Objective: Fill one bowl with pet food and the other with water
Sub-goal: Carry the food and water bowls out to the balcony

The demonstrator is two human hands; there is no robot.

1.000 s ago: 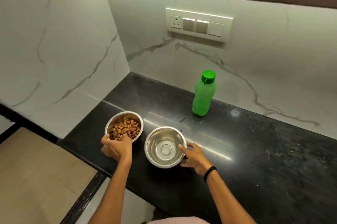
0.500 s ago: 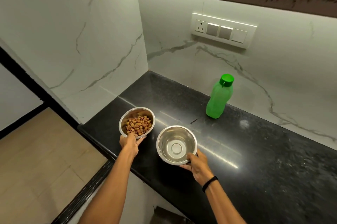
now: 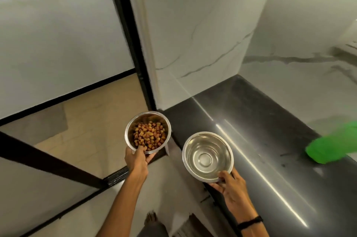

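Gripping the kibble bowl [image 3: 127, 130] by its near rim, the left hand [image 3: 136, 159] holds it past the counter [image 3: 251, 121] end, over open floor [image 3: 92, 121]. The right hand [image 3: 231, 188] pinches the steel bowl [image 3: 207, 139] above the counter's front edge. A blurred green bottle [image 3: 332, 148] is far right.

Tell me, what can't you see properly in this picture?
1. Head view: the green plastic bottle is smeared by motion blur, and its top is cut off by the right edge.
2. The shiny round steel bowl gripped by the right hand: glare hides whether water is inside.
3. Most fingers of the left hand are hidden under the round steel bowl of brown pet food.
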